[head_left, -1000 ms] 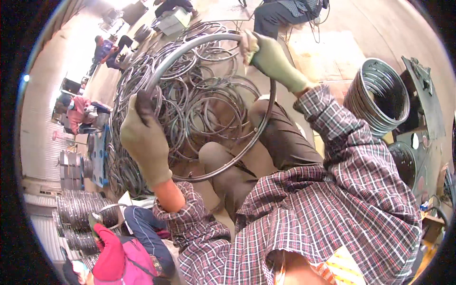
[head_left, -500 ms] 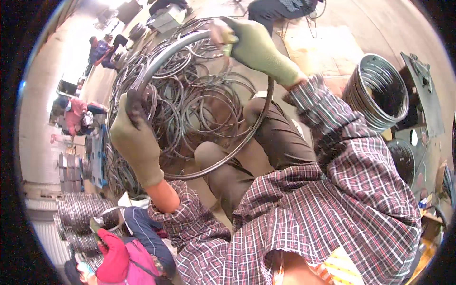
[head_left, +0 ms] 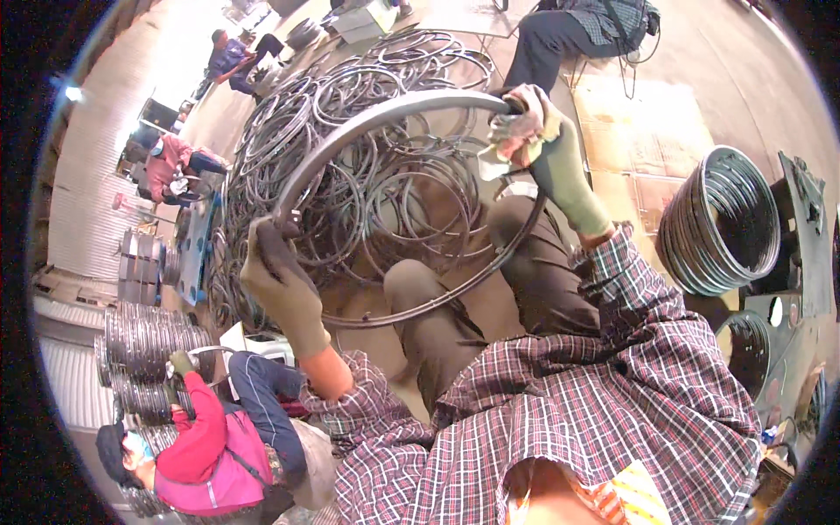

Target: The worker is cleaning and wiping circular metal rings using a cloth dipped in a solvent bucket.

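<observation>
Seated amid a workshop floor, a person in a plaid shirt (head_left: 604, 394) holds a large metal hoop (head_left: 385, 118) upright over the knees. At far left, a co-worker in a pink jacket (head_left: 206, 446) crouches beside stacked hoops (head_left: 144, 341), one gloved hand touching the stack. Just right of that, the person's left hand (head_left: 280, 284), in an olive glove with dark fingers, is clamped around the hoop's left side, fingers wrapped over the rim. Behind the hoop, a tangled pile of loose hoops (head_left: 385, 184) covers the floor, seen through the hoop's opening. The hoop arcs up and across to the right hand (head_left: 538, 140), also gloved in olive, which is closed on the top right of the rim with a pale rag (head_left: 512, 131) pressed between glove and metal. The hoop's lower edge passes in front of the person's brown trousers (head_left: 464, 306). Farther right, a neat bundle of hoops (head_left: 722, 223) stands on edge near flattened cardboard (head_left: 647, 122). Other workers sit in the background at upper left and top centre.
</observation>
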### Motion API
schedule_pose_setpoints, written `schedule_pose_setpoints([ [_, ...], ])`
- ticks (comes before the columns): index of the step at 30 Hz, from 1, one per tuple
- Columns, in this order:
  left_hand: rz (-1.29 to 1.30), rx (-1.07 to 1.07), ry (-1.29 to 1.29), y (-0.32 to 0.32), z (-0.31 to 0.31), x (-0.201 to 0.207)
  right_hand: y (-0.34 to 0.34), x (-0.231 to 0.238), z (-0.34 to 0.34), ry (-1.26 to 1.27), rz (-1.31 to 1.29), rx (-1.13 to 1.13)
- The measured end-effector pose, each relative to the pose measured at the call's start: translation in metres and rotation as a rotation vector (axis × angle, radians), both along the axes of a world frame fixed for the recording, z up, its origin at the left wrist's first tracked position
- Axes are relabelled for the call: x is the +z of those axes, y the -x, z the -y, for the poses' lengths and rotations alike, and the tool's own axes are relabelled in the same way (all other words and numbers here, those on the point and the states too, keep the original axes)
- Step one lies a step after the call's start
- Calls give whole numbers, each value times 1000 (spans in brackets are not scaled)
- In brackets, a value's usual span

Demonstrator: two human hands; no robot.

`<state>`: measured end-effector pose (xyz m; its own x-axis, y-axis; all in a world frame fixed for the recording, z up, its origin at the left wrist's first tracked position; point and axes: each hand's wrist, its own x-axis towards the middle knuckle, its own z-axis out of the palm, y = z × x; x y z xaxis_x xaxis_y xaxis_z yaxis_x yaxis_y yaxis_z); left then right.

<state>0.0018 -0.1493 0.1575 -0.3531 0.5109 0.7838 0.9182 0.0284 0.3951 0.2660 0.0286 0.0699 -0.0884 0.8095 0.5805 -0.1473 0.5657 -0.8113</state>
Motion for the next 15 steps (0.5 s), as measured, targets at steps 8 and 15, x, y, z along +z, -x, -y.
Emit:
schedule_pose_setpoints([
  [8, 94, -52, -83, -13, 15, -5, -13, 1, 12, -216, 104, -135],
  [15, 89, -59, -82, -20, 26, 1, -14, 6, 16, -331, 217, -240],
])
